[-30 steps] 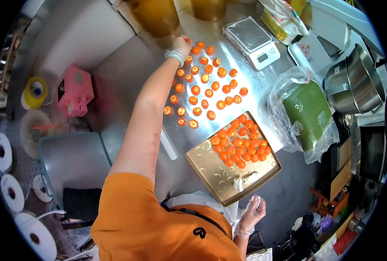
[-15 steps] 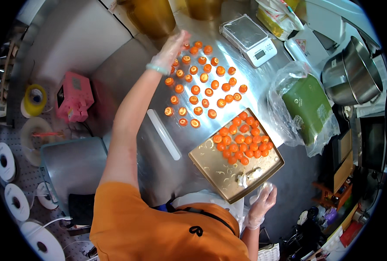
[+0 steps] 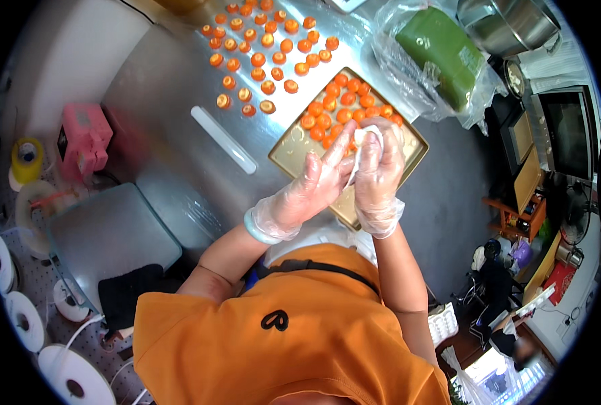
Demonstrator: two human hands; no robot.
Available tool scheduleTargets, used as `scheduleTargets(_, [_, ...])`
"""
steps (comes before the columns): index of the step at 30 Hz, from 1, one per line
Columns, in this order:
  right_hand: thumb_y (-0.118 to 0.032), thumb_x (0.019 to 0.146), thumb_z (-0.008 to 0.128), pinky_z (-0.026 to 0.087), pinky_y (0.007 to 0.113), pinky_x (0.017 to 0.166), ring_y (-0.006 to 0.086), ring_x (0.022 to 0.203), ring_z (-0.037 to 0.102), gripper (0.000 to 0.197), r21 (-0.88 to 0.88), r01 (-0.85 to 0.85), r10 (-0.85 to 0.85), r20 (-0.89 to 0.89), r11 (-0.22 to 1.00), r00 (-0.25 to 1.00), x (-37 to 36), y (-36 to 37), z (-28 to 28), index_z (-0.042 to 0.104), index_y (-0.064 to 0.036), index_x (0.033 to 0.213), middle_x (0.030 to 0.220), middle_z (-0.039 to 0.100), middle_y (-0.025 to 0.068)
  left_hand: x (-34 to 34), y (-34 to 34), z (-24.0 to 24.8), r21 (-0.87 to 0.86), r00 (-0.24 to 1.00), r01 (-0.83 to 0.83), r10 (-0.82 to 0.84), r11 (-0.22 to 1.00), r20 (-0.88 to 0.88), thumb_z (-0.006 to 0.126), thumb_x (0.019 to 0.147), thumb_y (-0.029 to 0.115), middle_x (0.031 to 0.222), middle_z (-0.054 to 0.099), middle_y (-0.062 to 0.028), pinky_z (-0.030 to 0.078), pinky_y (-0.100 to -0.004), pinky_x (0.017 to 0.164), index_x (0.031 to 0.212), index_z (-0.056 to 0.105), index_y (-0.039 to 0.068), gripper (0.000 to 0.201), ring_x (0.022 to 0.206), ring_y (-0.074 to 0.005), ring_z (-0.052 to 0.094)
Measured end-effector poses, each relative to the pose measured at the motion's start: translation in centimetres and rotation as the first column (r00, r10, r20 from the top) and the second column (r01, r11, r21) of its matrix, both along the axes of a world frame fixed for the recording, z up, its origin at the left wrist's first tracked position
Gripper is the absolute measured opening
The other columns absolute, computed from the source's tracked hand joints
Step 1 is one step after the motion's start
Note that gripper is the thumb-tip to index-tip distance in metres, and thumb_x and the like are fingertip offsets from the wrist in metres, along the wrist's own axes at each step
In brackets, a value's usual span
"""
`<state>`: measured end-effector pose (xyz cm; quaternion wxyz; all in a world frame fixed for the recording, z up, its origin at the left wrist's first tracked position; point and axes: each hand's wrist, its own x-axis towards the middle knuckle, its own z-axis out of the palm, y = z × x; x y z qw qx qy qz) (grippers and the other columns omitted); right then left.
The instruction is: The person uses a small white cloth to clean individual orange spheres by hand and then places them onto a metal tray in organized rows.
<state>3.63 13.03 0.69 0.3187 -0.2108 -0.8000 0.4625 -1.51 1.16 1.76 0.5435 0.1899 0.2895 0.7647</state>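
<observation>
Both my hands wear clear plastic gloves and meet over the near part of a gold baking tray (image 3: pixel 288 159). My right hand (image 3: pixel 380 177) is closed on a white crumpled wad (image 3: pixel 368 138), perhaps paper or cloth. Beside it my left hand (image 3: pixel 312 190) has its fingers stretched out, their tips close to the wad; whether they touch it I cannot tell. Behind the hands, glossy orange balls (image 3: pixel 347 98) fill the far part of the tray, partly hidden by my fingers. More orange balls (image 3: pixel 258 59), with pale rings or spots on top, stand spaced out on the metal table.
A white bar (image 3: pixel 223 140) lies left of the tray. To the right is a green block in clear plastic (image 3: pixel 442 54), with a steel pot (image 3: pixel 509 25) beyond. A pink device (image 3: pixel 84 142) and a grey-lidded bin (image 3: pixel 115 236) stand at left. A person (image 3: pixel 516 347) is at far lower right.
My left hand has come back from the far-left orange balls to the tray. My right hand has risen from the tray's near edge to meet it, holding the white wad. The view has shifted.
</observation>
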Motion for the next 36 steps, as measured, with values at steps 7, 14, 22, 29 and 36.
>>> scheduleTargets(7, [-0.018, 0.097, 0.050, 0.047, 0.027, 0.064, 0.0093, 0.072, 0.055, 0.020, -0.699, 0.206, -0.059, 0.228, 0.685, 0.972, 9.0, -0.1, -6.3, 0.061, -0.0008, 0.095, 0.084, 0.057, 0.0006, 4.1, -2.9, -3.8, -0.054, 0.962, 0.187, -0.194, 0.981, -0.191, 0.027, 0.091, 0.068, 0.145, 0.037, -0.0184, 0.031, -0.0378, 0.106, 0.150, -0.002, 0.006, 0.091, 0.128, -0.0261, 0.043])
scheduleTargets(14, [-0.015, 0.090, 0.058, 0.052, 0.031, 0.079, 0.0175, 0.090, 0.063, 0.026, -0.994, -0.063, 0.137, -0.050, 0.094, 0.989, 12.3, 0.5, -4.8, 0.062, 0.0010, 0.110, 0.104, 0.065, 0.0088, 5.5, -1.6, -5.2, -0.101, 0.908, 0.307, -0.323, 0.946, -0.268, 0.038, 0.089, 0.067, 0.148, 0.034, -0.0171, 0.039, -0.0304, 0.095, 0.149, -0.003, 0.001, 0.098, 0.095, -0.0153, 0.056])
scheduleTargets(22, [0.000, 0.087, 0.057, 0.052, 0.028, 0.080, 0.0146, 0.088, 0.064, 0.020, -0.962, 0.033, 0.090, 0.060, 0.273, 0.994, 14.5, 3.6, -3.4, 0.063, 0.0009, 0.106, 0.097, 0.067, 0.0075, 4.3, -2.4, -5.9, -0.458, 0.799, -0.009, -0.270, 0.889, -0.538, 0.060, 0.091, 0.028, 0.125, 0.057, -0.0125, 0.044, -0.0324, 0.093, 0.124, 0.055, 0.001, 0.042, 0.116, -0.0172, 0.052])
scheduleTargets(29, [0.003, 0.085, 0.053, 0.052, 0.027, 0.077, 0.0148, 0.084, 0.064, 0.020, -0.906, 0.185, 0.017, 0.207, 0.381, 0.978, 16.0, 5.0, -5.2, 0.063, 0.0029, 0.103, 0.095, 0.067, 0.0089, 1.6, 2.1, -10.8, -0.130, -0.179, -0.600, -0.291, 0.789, -0.940, 0.072, 0.075, 0.018, 0.097, 0.062, -0.0092, 0.041, -0.0390, 0.085, 0.107, 0.062, 0.005, 0.036, 0.093, -0.0263, 0.055])
scheduleTargets(36, [0.004, 0.083, 0.049, 0.050, 0.027, 0.079, 0.0167, 0.084, 0.064, 0.024, -0.936, 0.182, -0.039, 0.179, 0.301, 0.983, 17.0, 4.7, -5.4, 0.062, 0.0066, 0.102, 0.095, 0.066, 0.0115, 1.6, 7.4, -13.6, -0.182, -0.388, -0.557, -0.447, 0.811, -0.806, 0.075, 0.070, 0.020, 0.095, 0.057, -0.0046, 0.038, -0.0372, 0.084, 0.098, 0.059, 0.009, 0.034, 0.097, -0.0235, 0.051])
